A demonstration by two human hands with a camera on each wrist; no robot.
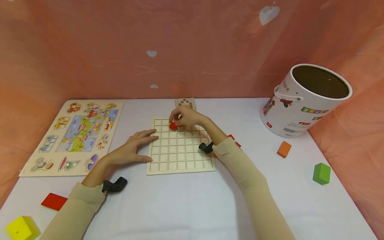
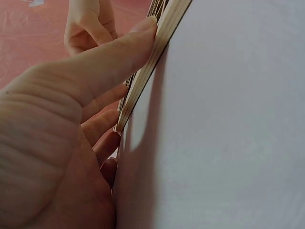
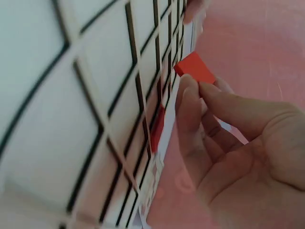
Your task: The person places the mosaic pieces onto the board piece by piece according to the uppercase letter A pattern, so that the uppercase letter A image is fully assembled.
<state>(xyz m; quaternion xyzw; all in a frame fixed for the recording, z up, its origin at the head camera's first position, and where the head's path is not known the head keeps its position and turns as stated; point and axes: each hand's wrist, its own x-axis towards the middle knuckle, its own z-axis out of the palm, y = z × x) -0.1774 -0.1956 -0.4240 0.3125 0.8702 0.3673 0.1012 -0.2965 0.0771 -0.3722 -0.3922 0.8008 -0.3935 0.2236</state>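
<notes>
A pale wooden grid board [image 1: 177, 166] with square cells lies mid-table. My right hand [image 1: 189, 116] is over its far left part and pinches a small red square tile [image 3: 195, 67] between thumb and fingertips. In the right wrist view a second red tile [image 3: 157, 130] sits in the grid; from the head view it is hidden behind the hand. My left hand [image 1: 130, 148] rests along the board's left edge, fingers extended and spread. In the left wrist view its thumb [image 2: 119, 55] touches the board's wooden side [image 2: 150, 62].
A patterned card [image 1: 187, 102] lies behind the board. On the left are a picture puzzle board [image 1: 117, 133], a red block [image 1: 54, 201] and a yellow block [image 1: 22, 228]. To the right stand a white bucket [image 1: 300, 110], an orange block [image 1: 283, 149] and a green block [image 1: 322, 173]. Red pieces [image 1: 231, 137] show beside the right forearm.
</notes>
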